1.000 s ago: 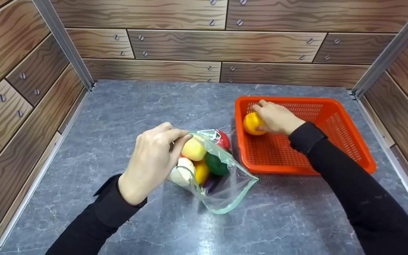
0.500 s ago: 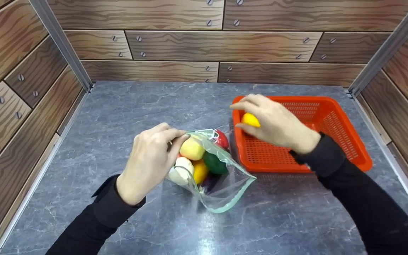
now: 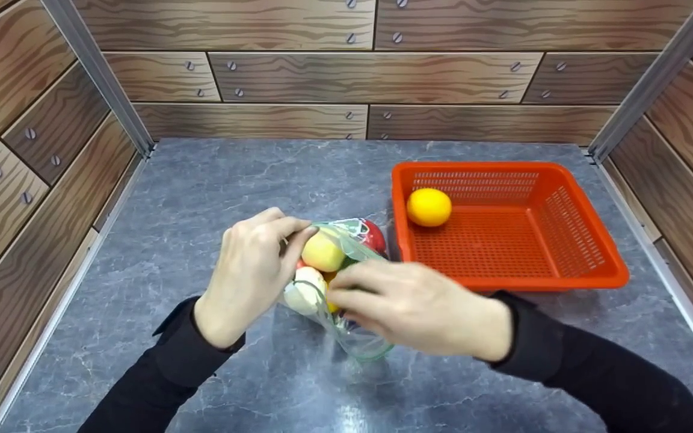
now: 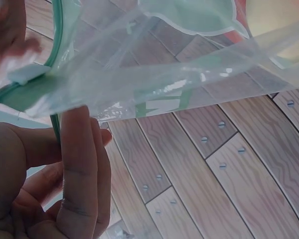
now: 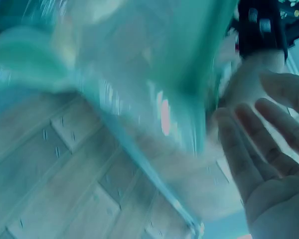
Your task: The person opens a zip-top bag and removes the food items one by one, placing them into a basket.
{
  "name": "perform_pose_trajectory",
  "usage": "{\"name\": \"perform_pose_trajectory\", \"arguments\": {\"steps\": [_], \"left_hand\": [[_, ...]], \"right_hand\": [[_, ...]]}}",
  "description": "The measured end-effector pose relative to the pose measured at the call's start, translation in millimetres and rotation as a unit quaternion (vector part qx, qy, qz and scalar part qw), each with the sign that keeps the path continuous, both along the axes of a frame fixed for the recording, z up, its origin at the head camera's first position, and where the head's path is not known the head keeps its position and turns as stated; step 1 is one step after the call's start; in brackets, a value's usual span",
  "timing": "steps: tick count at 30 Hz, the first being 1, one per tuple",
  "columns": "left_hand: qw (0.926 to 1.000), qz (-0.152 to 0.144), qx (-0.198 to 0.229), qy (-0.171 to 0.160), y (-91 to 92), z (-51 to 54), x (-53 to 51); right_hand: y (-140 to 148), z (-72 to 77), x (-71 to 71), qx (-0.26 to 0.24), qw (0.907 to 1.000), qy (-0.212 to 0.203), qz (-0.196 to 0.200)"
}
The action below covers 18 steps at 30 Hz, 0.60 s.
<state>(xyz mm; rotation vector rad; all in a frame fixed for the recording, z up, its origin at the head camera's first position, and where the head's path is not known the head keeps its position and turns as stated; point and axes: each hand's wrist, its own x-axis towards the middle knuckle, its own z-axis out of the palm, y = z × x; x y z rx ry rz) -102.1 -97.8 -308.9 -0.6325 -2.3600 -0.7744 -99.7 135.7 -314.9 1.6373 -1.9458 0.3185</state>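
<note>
In the head view the left hand (image 3: 254, 264) pinches the rim of a clear bag (image 3: 363, 346) with green edging; the left wrist view shows its thumb and fingers on that rim (image 4: 57, 45). Inside the bag lie a yellow apple-like fruit (image 3: 322, 251), a white item (image 3: 305, 292) and a red one (image 3: 373, 236). Over the bag's mouth is the right hand (image 3: 421, 307), its fingers loosely bent and partly hiding the contents. Blurred in the right wrist view, the right hand (image 5: 274, 164) has its fingers apart with nothing seen between them.
An orange-red basket (image 3: 587, 282) stands on the grey marbled table (image 3: 250, 174) to the right of the bag. One yellow-orange fruit (image 3: 429, 207) lies at its left end. Wood-patterned walls (image 3: 298, 78) enclose the back and sides.
The right hand has let go of the yellow-orange fruit in the basket and moved left and nearer, over the bag. The left hand keeps its pinch on the rim.
</note>
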Motion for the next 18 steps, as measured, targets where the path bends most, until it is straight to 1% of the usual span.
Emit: {"name": "perform_pose_trajectory", "arguments": {"steps": [2, 3, 5, 6, 7, 10, 12, 14, 16, 18], "left_hand": [[1.0000, -0.001, 0.000, 0.001, 0.2, 0.3, 0.1], [1.0000, -0.001, 0.001, 0.001, 0.2, 0.2, 0.1], [1.0000, 0.000, 0.002, 0.002, 0.2, 0.0, 0.1], [1.0000, 0.001, 0.003, 0.002, 0.2, -0.1, 0.0], [1.0000, 0.002, 0.004, 0.002, 0.2, -0.3, 0.1], [1.0000, 0.004, 0.004, 0.004, 0.3, -0.3, 0.1], [1.0000, 0.004, 0.004, 0.004, 0.4, -0.3, 0.1], [1.0000, 0.005, 0.003, 0.003, 0.4, -0.2, 0.1], [1.0000, 0.004, 0.003, 0.000, 0.5, 0.0, 0.3], [1.0000, 0.003, 0.003, -0.002, 0.5, -0.4, 0.3]], "right_hand": [[-6, -10.8, 2.4, 0.034, 0.9979, 0.044, -0.034], [-9, -15.8, 2.7, 0.050, 0.9950, 0.067, -0.054], [-15, -24.0, 1.0, 0.076, 0.9861, 0.116, -0.091], [-17, -26.8, -0.7, 0.085, 0.9822, 0.129, -0.108], [-20, -29.2, -3.1, 0.091, 0.9799, 0.130, -0.122], [-28, -33.2, -11.7, 0.101, 0.9764, 0.108, -0.158], [-32, -35.9, -17.7, 0.111, 0.9763, 0.083, -0.166], [-37, -39.8, -23.4, 0.130, 0.9760, 0.059, -0.164], [-41, -44.6, -29.2, 0.154, 0.9767, 0.019, -0.149], [-45, -49.3, -34.6, 0.181, 0.9745, -0.020, -0.132]]}}
